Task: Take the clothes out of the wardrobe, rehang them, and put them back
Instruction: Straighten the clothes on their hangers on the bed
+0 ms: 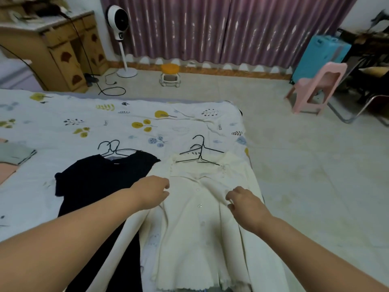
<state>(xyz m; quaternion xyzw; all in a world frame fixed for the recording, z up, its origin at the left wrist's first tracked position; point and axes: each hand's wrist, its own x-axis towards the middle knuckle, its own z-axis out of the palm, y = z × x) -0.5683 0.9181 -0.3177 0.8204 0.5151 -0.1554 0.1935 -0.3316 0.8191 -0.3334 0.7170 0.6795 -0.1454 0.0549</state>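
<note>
A bed (63, 127) under a leaf-printed cotton sheet fills the left of the room, its right edge meeting bare tiled floor (294, 165). A cream buttoned cardigan (195, 228) lies flat at 6 o'clock, beside a black knit top (101, 182) at 8 o'clock. Thin black wire hangers (200, 154) rest at the cardigan's collar; more hangers (113, 149) sit in the top's neck. The left hand (151, 191) and right hand (245, 202), fingers curled, pinch the cardigan's front.

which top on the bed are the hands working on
The cream buttoned cardigan on the right; both hands rest on it, while the black top lies untouched to its left.
</note>
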